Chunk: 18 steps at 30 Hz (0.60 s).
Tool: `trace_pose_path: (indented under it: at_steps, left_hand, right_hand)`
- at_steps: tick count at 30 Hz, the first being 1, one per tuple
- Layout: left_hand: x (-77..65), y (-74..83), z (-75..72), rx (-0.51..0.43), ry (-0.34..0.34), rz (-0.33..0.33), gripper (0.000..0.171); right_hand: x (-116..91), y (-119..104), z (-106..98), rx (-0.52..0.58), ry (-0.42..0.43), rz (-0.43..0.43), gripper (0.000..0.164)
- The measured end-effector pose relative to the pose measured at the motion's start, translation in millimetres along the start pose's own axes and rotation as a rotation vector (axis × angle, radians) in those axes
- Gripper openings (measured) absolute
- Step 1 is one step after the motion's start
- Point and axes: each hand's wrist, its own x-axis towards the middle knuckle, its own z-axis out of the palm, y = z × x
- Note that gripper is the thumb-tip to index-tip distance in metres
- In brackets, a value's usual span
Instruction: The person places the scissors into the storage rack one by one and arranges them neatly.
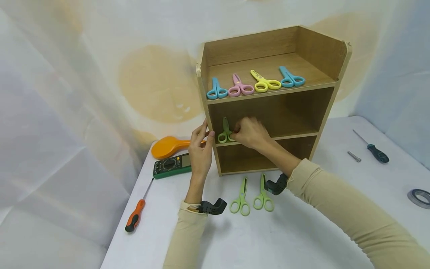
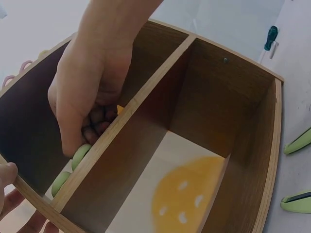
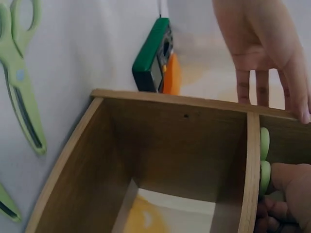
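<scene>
A small wooden shelf unit (image 1: 268, 135) stands at the back of the table. On its middle level my right hand (image 1: 251, 131) pinches the right-hand handle loop of a pair of green scissors (image 1: 225, 129), whose blade points to the back. In the left wrist view both loops of the green scissors (image 2: 59, 183) show at the board's edge beside the curled fingers of the right hand (image 2: 90, 92). My left hand (image 1: 201, 149) rests against the shelf's left side panel, its fingers straight along the outside and the thumb on the front edge, as the right wrist view shows.
Blue (image 1: 216, 89), pink (image 1: 240, 87), yellow (image 1: 265, 83) and another blue pair of scissors (image 1: 290, 78) line the top level. Two green pairs (image 1: 240, 200) lie before the shelf. Around it are an orange spoon (image 1: 164, 147), multimeter (image 1: 171, 166), screwdrivers (image 1: 136, 215), a bolt (image 1: 354, 157) and tape (image 1: 418, 198).
</scene>
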Motion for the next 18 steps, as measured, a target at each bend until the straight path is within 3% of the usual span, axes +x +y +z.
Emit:
trace_pose_path:
  at_steps: [3,7,12,18]
  left_hand:
    - [-0.1,0.4,0.8,0.009,0.002,0.003,0.046]
    - [0.7,1.5,1.0,0.02,0.006,0.011,0.046]
    - [0.8,0.8,1.7,0.032,0.004,0.013,0.046]
    - [-1.0,0.3,1.5,0.006,0.007,0.01,0.046]
  right_hand:
    - [-2,1,-2,-0.011,0.022,-0.022,0.019]
    - [-15,4,-10,-0.019,0.077,-0.121,0.017]
    - [-49,14,-21,-0.042,0.085,-0.238,0.014]
    - [-100,33,-21,-0.027,0.047,-0.278,0.006]
